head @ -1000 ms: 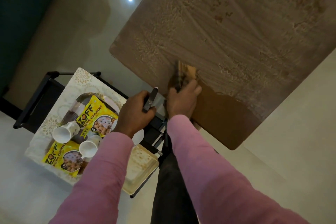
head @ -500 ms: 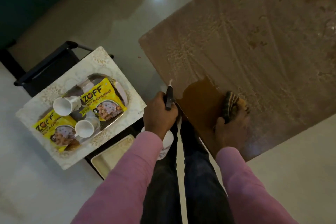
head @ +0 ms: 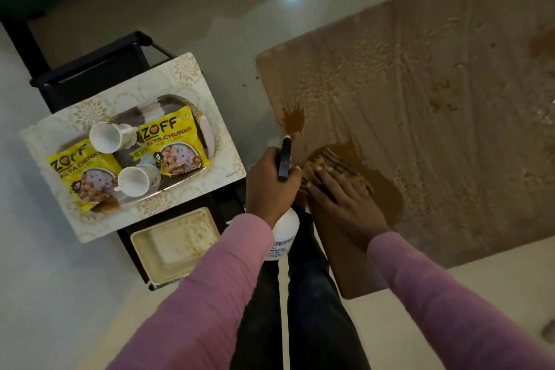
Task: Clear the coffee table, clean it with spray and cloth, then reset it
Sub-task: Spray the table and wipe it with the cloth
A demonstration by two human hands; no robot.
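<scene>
ok so from the head cam I've got the left hand (head: 271,186) wrapped in a full grip around the neck of the white spray bottle (head: 283,231), black trigger pointing to 12 o'clock, right at the near-left edge of the coffee desk (head: 450,99). Right hand (head: 345,198) lies flat, fingers spread, pressing the striped cloth (head: 333,165) onto the desk, so it's a palm press rather than a pinch. The cloth sits in a darker wiped patch, and the rest of the top is covered in pale streaky film. Off at 9 o'clock a patterned tray (head: 186,75) carries two yellow snack packets (head: 174,144) and two white cups (head: 108,137) lying on their sides, with an empty cream tray (head: 174,245) on a lower shelf
</scene>
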